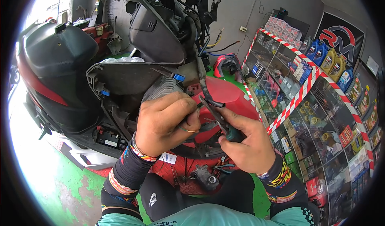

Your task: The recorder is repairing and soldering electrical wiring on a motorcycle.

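My right hand (250, 143) is closed around the dark green handles of a pair of pliers (218, 117). The metal jaws point up and left, near the fingertips of my left hand (166, 123). That hand is in a pinch, with a small dark piece showing at its fingertips, too small to name. Right by the jaws, a black sheathed cable (206, 91) hangs down from the front of a partly stripped scooter (158, 33). Behind my hands are the scooter's red front fender (228, 91) and grey ribbed radiator-like part (160, 91).
Below my hands, a red mat (182, 168) bears a dark metal part (204, 178) and blue-handled pliers (224, 168). On the right stands a glass display case (304, 117) edged in red-white tape. A black battery (110, 137) sits low at left; a red helmet (227, 65) lies behind.
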